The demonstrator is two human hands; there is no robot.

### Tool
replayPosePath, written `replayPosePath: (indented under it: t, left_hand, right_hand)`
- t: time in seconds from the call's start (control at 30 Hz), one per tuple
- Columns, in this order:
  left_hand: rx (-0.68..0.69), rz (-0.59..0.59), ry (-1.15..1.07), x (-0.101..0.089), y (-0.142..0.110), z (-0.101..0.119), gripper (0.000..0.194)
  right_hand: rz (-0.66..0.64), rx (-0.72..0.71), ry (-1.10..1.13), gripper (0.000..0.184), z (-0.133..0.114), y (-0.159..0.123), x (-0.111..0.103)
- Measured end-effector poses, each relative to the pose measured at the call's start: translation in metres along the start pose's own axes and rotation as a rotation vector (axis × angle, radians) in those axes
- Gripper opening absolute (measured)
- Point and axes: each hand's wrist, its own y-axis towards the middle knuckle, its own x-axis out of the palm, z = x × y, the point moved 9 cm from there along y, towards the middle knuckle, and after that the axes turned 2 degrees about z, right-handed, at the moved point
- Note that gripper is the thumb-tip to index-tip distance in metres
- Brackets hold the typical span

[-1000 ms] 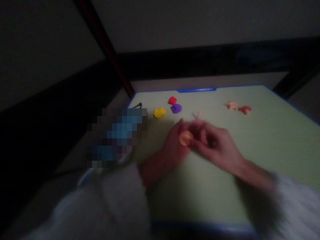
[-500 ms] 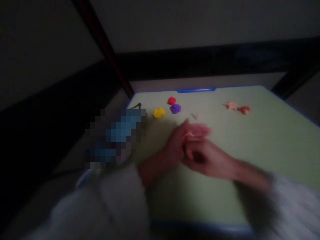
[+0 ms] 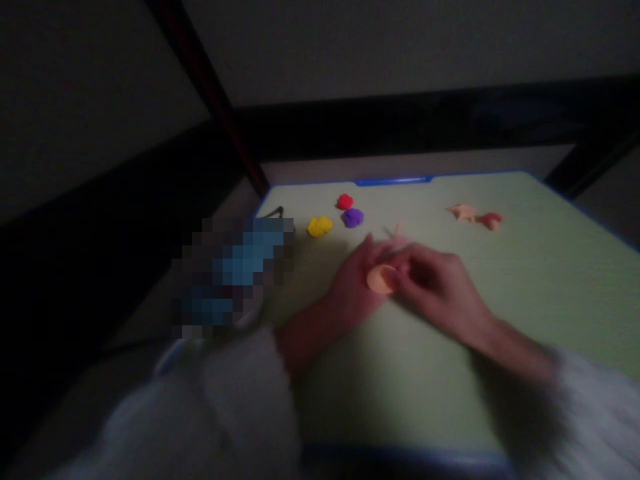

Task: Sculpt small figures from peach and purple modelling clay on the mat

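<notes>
A flat, round piece of peach modelling clay [image 3: 381, 279] lies on the palm of my left hand [image 3: 350, 287]. That palm faces up, thumb raised, and its fingers stretch out flat, partly covered by my other hand. My right hand [image 3: 440, 293] is closed above it, thumb and fingertips pinching the right edge of the clay disc. Just beyond the hands, a thin peach clay stick [image 3: 399, 229] stands on the light green table [image 3: 425, 400], its lower part near my left fingertips.
Yellow [image 3: 319, 227], purple [image 3: 353, 218] and red clay lumps [image 3: 345, 201] sit at the back left. At the back right are a peach star-like clay piece [image 3: 463, 213] and a red-topped clay mushroom [image 3: 491, 221]. A pixelated blue item [image 3: 245, 267] is at the left edge.
My right hand has opened from a fist pressed on the left palm, lifted a little, and now pinches the clay edge. The flattened disc has come into view.
</notes>
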Motion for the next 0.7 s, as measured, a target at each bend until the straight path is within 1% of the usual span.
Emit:
replayPosePath:
  t: [0.07, 0.13, 0.2, 0.3, 0.33, 0.37, 0.43, 0.5, 0.6, 0.63, 0.7]
  left_hand:
    - [0.036, -0.039, 0.018, -0.002, 0.002, 0.002, 0.038]
    - [0.050, -0.070, 0.053, -0.004, 0.005, 0.001, 0.038]
    - [0.052, -0.083, 0.077, -0.007, 0.006, 0.000, 0.037]
    - [0.037, -0.103, 0.085, -0.007, 0.008, -0.001, 0.038]
    - [0.038, -0.100, 0.092, -0.007, 0.009, 0.000, 0.038]
    - [0.040, -0.089, 0.105, -0.008, 0.009, 0.000, 0.039]
    - [0.035, -0.050, 0.167, -0.011, 0.008, -0.003, 0.040]
    - [0.044, -0.019, 0.296, -0.013, 0.005, -0.007, 0.040]
    - [0.081, 0.005, 0.459, -0.015, -0.001, -0.009, 0.041]
    - [0.083, 0.008, 0.459, -0.015, -0.002, -0.009, 0.042]
    - [0.052, 0.002, 0.384, -0.014, -0.003, -0.008, 0.043]
  right_hand:
    - [0.022, 0.068, 0.089, 0.007, 0.007, 0.001, 0.001]
    - [0.002, 0.095, 0.131, 0.003, 0.012, 0.001, 0.005]
    - [0.011, 0.106, 0.148, 0.008, 0.014, 0.001, 0.005]
    - [0.089, 0.085, 0.186, 0.018, 0.009, -0.001, -0.003]
    - [0.068, 0.060, 0.201, 0.021, 0.004, -0.001, -0.001]
    - [0.008, 0.029, 0.214, 0.024, -0.002, -0.003, 0.005]
    - [-0.162, -0.026, 0.217, 0.028, -0.013, -0.007, 0.022]
    - [-0.286, -0.027, 0.187, 0.028, -0.016, -0.013, 0.038]
    - [-0.342, -0.006, 0.159, 0.028, -0.013, -0.017, 0.049]
    - [-0.344, -0.021, 0.169, 0.029, -0.014, -0.017, 0.050]
    - [-0.331, -0.077, 0.218, 0.029, -0.018, -0.015, 0.048]
